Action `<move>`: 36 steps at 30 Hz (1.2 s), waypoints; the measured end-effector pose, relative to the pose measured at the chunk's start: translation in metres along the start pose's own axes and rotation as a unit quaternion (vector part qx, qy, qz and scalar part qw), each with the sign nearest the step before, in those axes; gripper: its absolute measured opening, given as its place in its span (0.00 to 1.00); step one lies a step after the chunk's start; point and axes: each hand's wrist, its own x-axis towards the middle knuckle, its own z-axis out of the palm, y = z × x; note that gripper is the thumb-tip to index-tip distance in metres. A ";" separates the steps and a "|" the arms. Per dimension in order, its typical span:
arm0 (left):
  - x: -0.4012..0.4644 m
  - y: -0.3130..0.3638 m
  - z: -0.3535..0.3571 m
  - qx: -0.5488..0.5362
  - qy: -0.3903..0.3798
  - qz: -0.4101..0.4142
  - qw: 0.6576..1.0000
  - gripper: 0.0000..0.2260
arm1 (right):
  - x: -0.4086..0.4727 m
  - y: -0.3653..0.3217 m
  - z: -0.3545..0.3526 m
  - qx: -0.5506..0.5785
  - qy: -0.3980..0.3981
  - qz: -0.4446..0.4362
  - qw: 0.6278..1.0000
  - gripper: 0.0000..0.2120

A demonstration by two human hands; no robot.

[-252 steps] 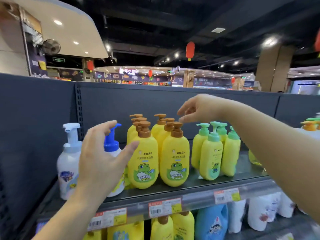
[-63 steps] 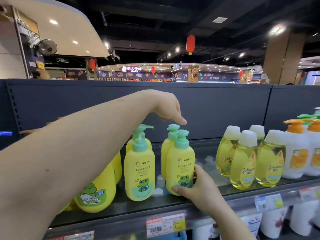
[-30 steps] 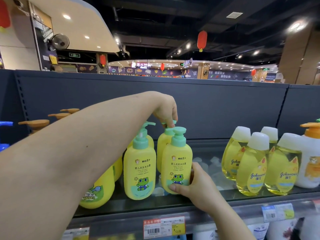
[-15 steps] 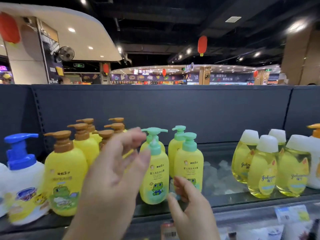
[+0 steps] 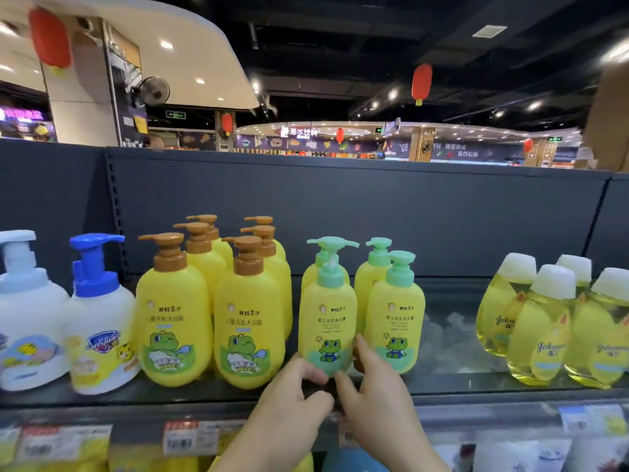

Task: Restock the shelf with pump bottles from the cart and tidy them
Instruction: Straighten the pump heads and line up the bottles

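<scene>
Both hands are at the bottom of one green-pump bottle (image 5: 327,330), a yellow bottle with a frog on it that stands upright near the front edge of the shelf (image 5: 476,386). The left hand (image 5: 289,403) touches the bottle's lower left corner with bent fingertips. The right hand (image 5: 377,400) has its fingers on the bottle's lower right side, in the narrow gap next to another green-pump bottle (image 5: 396,321). Together the two hands pinch the bottle's base between them. Two more green-pump bottles stand close behind. Just to the left is a tight bunch of brown-pump bottles (image 5: 250,325), bigger and yellow too, almost touching the held bottle. Farther left stand a blue-pump bottle (image 5: 98,325) and a white-pump bottle (image 5: 25,321). To the right there is an open stretch of shiny dark shelf, and then the clear yellow oil bottles (image 5: 544,321) with white caps. A dark back panel (image 5: 374,212) rises behind everything. Price tags (image 5: 190,437) run along the shelf's front edge. Over the panel is a big store with red lanterns (image 5: 422,81) and ceiling lights.
</scene>
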 end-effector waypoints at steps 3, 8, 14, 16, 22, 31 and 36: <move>0.001 -0.002 -0.004 -0.024 -0.010 -0.029 0.999 0.12 | 0.000 0.000 0.001 0.005 0.002 -0.005 1.000 0.33; -0.001 -0.001 -0.002 -0.053 -0.021 -0.021 0.998 0.13 | 0.001 0.000 0.001 0.012 0.000 -0.012 1.000 0.33; -0.003 0.000 -0.001 -0.086 0.007 -0.029 0.996 0.05 | 0.002 0.004 0.003 0.000 -0.004 -0.026 1.000 0.32; -0.006 0.005 -0.001 -0.107 0.013 -0.053 0.993 0.04 | 0.003 0.005 0.003 0.003 -0.004 -0.036 0.999 0.29; -0.014 0.011 0.001 -0.147 0.031 -0.061 0.987 0.05 | 0.004 0.008 0.004 0.000 0.001 -0.048 0.999 0.32; -0.051 0.011 -0.004 -0.163 0.092 0.018 0.982 0.10 | -0.049 0.005 -0.004 0.124 0.122 -0.035 0.984 0.13; -0.094 -0.001 -0.022 -0.189 0.132 0.001 0.973 0.04 | -0.102 0.004 -0.010 0.189 0.125 0.041 0.973 0.09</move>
